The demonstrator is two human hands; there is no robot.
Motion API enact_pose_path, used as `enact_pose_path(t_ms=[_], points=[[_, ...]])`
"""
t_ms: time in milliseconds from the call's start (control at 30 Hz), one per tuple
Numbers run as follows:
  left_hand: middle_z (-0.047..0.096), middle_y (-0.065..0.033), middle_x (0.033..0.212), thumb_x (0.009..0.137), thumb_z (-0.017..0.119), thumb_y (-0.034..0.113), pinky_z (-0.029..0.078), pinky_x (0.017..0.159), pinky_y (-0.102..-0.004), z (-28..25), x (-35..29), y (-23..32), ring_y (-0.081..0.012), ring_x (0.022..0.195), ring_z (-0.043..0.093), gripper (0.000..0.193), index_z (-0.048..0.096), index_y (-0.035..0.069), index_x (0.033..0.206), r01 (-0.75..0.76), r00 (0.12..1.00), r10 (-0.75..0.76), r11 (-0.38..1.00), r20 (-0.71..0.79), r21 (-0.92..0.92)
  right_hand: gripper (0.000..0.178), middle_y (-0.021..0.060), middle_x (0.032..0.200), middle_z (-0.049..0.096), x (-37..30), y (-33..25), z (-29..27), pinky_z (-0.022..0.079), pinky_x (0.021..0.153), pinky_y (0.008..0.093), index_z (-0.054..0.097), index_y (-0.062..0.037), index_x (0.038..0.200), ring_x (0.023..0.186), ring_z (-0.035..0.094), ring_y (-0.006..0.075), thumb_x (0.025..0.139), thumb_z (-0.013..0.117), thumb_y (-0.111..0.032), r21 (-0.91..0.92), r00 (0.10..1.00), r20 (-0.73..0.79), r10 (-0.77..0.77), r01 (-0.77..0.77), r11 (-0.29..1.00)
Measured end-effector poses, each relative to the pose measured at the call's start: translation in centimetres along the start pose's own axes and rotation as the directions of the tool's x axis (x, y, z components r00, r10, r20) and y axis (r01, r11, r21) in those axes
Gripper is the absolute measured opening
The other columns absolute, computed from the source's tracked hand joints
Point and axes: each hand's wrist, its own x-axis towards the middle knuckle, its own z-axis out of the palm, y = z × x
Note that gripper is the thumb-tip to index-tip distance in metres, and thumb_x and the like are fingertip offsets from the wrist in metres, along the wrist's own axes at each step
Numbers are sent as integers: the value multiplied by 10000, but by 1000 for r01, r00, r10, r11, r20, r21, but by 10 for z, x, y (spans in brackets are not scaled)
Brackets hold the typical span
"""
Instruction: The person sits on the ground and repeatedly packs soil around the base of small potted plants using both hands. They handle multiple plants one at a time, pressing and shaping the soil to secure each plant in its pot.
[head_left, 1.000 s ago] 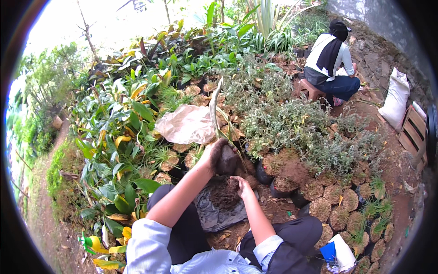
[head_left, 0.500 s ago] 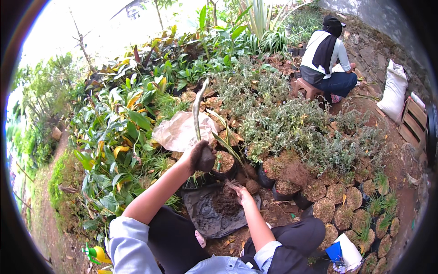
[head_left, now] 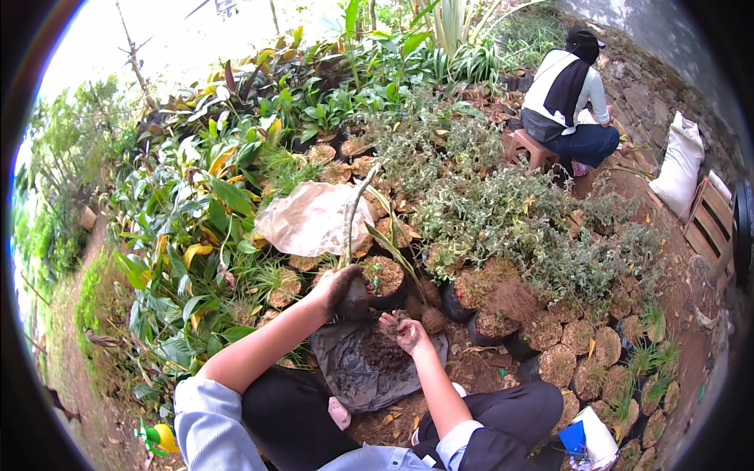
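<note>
My left hand [head_left: 338, 292] is closed round the base of a plant cutting with a long, bare, greenish stem [head_left: 351, 216] that stands nearly upright. A dark clump of soil [head_left: 358, 301] sits at the cutting's foot, against my fingers. My right hand [head_left: 410, 336], soil-stained, is palm up with its fingers curled round some loose dark soil [head_left: 397, 318]. Just below it, a heap of dark soil [head_left: 381, 352] lies on a black plastic sheet [head_left: 345, 373] spread on the ground between my legs.
Potted plants [head_left: 558, 365] crowd the right. Leafy plants [head_left: 188, 267] fill the left. A pale crumpled plastic sheet [head_left: 302, 220] lies ahead. Another person [head_left: 561, 102] sits on a stool [head_left: 534, 147], near a white sack [head_left: 677, 169] and a wooden crate [head_left: 709, 220]. A yellow-green sprayer [head_left: 161, 437] stands lower left.
My right hand has come up off the soil heap and turned palm up with soil in it. The left hand has dropped slightly, and the stem now leans more to the right.
</note>
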Motion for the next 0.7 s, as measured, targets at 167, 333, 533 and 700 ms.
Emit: enact_pose_path(t_ms=[167,333,533,700], points=[[603,-141,766,873,497,169,547,579,-353,1,-11,2,-243,632,623,181,510,-5,920,-4,1000,3,998,-15,-68,257,164,940,647,-9,-4,18,509,817,387,584,-49,1017,919,627,293,839,499,-214,-44,994,-73,84,-87,995],[614,-151,745,861,511,170,549,569,-354,1,-12,4,-249,615,630,207,536,-30,907,-2,1000,1,994,-10,-113,272,133,956,650,12,-3,-20,510,679,326,599,-75,1023,853,644,257,849,544,-276,3,994,95,49,-49,999],[621,-159,731,857,520,176,548,567,-356,-6,-13,0,-253,606,633,231,547,-49,904,-2,1000,1,993,-8,-117,239,87,941,654,-10,11,47,535,681,350,600,-74,1049,774,639,219,852,555,-202,-92,998,-30,-52,49,995],[605,-141,763,875,498,158,553,577,-370,-2,-13,4,-255,628,624,167,506,-3,918,47,999,-46,993,19,-111,271,5,743,591,-4,11,46,408,470,239,610,-121,868,588,555,122,851,607,-391,-388,971,-140,-196,128,913]])
